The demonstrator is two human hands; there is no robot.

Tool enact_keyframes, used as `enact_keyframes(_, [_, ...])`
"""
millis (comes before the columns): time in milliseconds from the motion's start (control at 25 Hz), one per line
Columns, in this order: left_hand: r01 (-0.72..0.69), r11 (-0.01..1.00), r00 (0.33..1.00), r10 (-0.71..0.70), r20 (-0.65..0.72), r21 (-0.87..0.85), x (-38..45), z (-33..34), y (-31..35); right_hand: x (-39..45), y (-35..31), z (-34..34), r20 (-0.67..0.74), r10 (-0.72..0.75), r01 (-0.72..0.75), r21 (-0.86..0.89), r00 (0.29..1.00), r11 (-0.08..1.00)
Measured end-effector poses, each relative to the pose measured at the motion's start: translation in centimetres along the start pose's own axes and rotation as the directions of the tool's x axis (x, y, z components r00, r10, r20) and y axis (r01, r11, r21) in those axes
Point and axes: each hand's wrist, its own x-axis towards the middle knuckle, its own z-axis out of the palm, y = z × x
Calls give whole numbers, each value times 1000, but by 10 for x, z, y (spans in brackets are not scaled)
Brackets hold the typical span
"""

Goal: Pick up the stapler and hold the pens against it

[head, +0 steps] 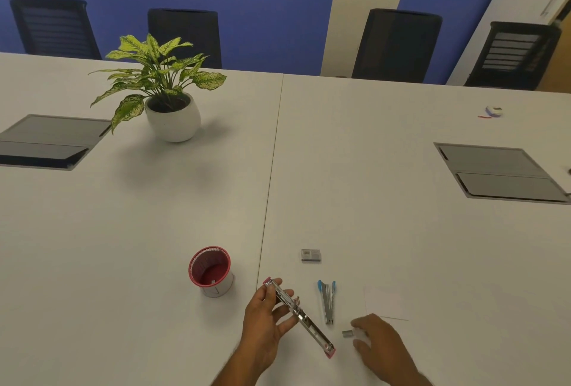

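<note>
My left hand (265, 320) grips a red stapler (301, 319) swung fully open, its metal channel running from upper left to lower right above the white table (154, 231). My right hand (380, 345) pinches a small white staple box with a strip of staples (348, 333) sticking out of its left end, low over the table. A blue stapler (327, 302) lies partly open between the two hands. A small grey staple box (310, 255) lies further back.
A red mesh cup (211, 271) stands left of my hands. A white sheet of paper (386, 302) lies to the right. A potted plant (167, 92), two grey cable hatches (500, 172), a small item at far right and several dark chairs stand beyond.
</note>
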Motion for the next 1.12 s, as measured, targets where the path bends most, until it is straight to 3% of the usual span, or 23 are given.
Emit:
enact_keyframes(160, [2, 1000, 1000, -2, -15, 7, 0, 1, -4, 8, 8, 7, 59, -67, 76, -163, 996, 984])
enact_keyframes(520, [8, 1000, 1000, -7, -26, 26, -3, 4, -3, 13, -9, 11, 34, -95, 101, -279, 995, 955])
enact_keyframes(760, [8, 999, 1000, -7, -21, 33, -10, 8, 2, 7, -19, -3, 0, 60, -59, -113, 998, 992])
enact_keyframes(880, [4, 1000, 1000, -4, -8, 31, -14, 11, 5, 5, -24, -12, -81, 154, -138, 174, 985, 975])
enact_keyframes(1000, [2, 999, 1000, -2, 6, 37, -18, 15, 6, -1, -36, -30, -69, 206, -143, 506, 976, 851])
enact_keyframes(1120, [2, 1000, 1000, -3, 25, 29, -22, 21, 4, -2, -53, -51, -33, 231, -145, 688, 973, 711])
